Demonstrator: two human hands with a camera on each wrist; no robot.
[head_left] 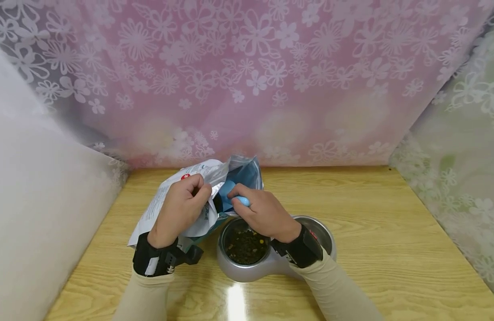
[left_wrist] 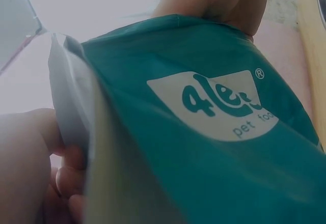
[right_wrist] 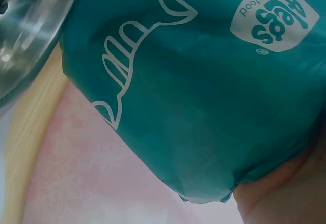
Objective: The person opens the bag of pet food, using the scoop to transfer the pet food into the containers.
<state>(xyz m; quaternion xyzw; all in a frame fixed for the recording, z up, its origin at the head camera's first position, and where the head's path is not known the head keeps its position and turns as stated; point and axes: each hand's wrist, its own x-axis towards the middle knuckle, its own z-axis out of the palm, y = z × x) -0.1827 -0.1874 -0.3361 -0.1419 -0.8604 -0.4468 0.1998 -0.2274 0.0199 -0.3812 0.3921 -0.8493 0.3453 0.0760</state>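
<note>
A white and teal pet food bag (head_left: 156, 207) leans on the table with its silvery mouth open toward the right. My left hand (head_left: 178, 213) grips the near edge of that mouth with curled fingers. In the left wrist view the bag's teal face (left_wrist: 204, 178) shows a "pet food" label. My right hand (head_left: 269, 215) holds the light blue handle of a scoop (head_left: 243, 200), whose head sits within the bag's mouth and is partly hidden. Just below is a double pet bowl (head_left: 247, 275); dark brown kibble (head_left: 247, 247) with yellow bits lies in its left compartment.
The bowl's right metal compartment (head_left: 320, 232) is partly covered by my right wrist; a small red mark shows inside. Beneath everything is a wood-grain table (head_left: 391, 249). A pink flowered backdrop (head_left: 271, 111) rises behind it, with a white wall (head_left: 38, 187) at the left.
</note>
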